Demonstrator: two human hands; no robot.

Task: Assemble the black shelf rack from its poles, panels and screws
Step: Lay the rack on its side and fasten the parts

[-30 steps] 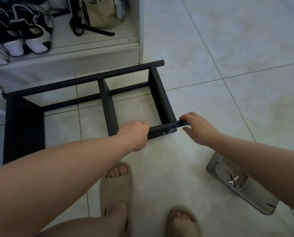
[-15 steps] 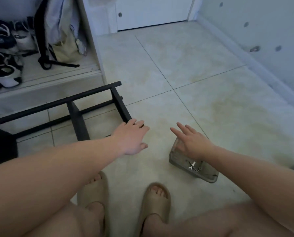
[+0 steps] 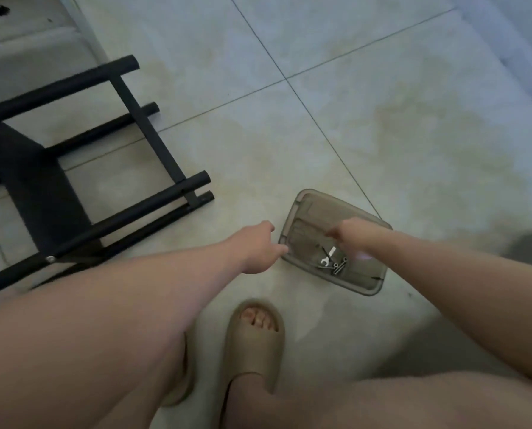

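Screws [image 3: 337,266] lay just beside your right hand [image 3: 356,236], its grip too blurred to tell. They were likely light and slippery, so pinch mid-shank. Your left hand [image 3: 258,250] hung loose, empty.

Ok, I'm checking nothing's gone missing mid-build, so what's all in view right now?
rack: one, black, part-built, on floor, left
tray: one, translucent grey, on floor, centre-right
screws: several, silver, in tray; too small to count
wrench: one, silver, in tray by screws
sandals: two, beige, bottom; one mostly hidden
left hand: one, beside tray, empty
right hand: one, over tray, blurred
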